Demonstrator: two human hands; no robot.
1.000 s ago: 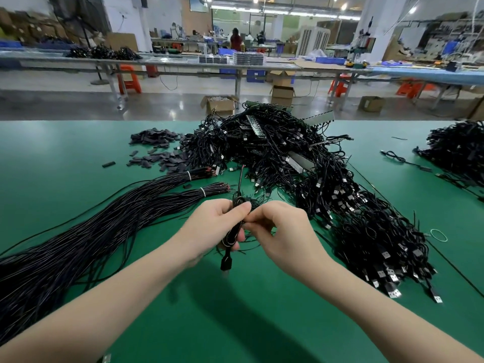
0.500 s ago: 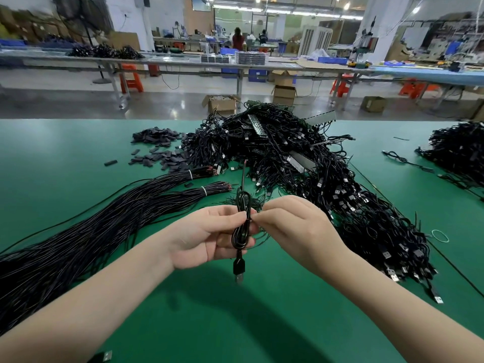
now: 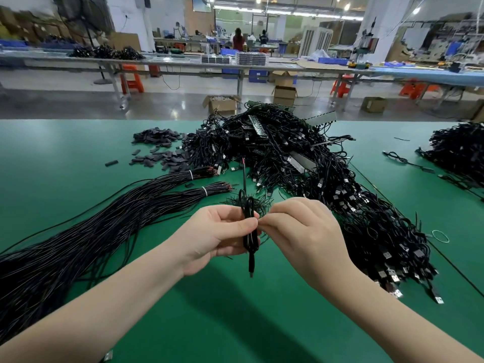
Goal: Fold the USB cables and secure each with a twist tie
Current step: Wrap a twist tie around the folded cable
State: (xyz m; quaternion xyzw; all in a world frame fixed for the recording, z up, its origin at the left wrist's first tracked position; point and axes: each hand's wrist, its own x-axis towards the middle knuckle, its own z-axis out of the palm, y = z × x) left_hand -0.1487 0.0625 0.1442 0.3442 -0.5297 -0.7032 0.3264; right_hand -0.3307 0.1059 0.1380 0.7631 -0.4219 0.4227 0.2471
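The left hand (image 3: 209, 231) grips the folded USB cable (image 3: 248, 231); the right hand (image 3: 301, 231) pinches something, probably the twist tie, beside those fingers. Keep the fold squeezed flat and twist snugly against it.

A single head-worn wide-angle camera is looking forward and down, sitting close over the green bench (image 3: 78, 158), taking in the workshop beyond.

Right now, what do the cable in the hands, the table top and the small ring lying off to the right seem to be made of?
Folded cable: black plastic or rubber jacket, slightly glossy, bending in smooth loops; its plug end looks like moulded black plastic.
Table top: green mat, probably rubber or vinyl, with a soft, even sheen and no grain.
Ring: thin, pale and limp-looking, likely a rubber band, but too small to be sure.
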